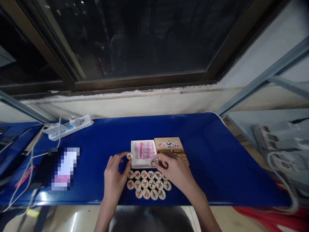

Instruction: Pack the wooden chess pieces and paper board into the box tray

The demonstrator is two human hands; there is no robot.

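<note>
Chess pieces on my blue table (205,145)

Left hand (116,175) fingers pinch one piece (129,156); right hand (175,170) fingers grip another piece (152,162) by the white tray (135,156), rows of pieces (149,185) at 6 o'clock.

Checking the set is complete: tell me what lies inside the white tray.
Inside the white tray lies a folded sheet with a red grid. The right hand covers its near corner; anything beneath the sheet is hidden.
</note>
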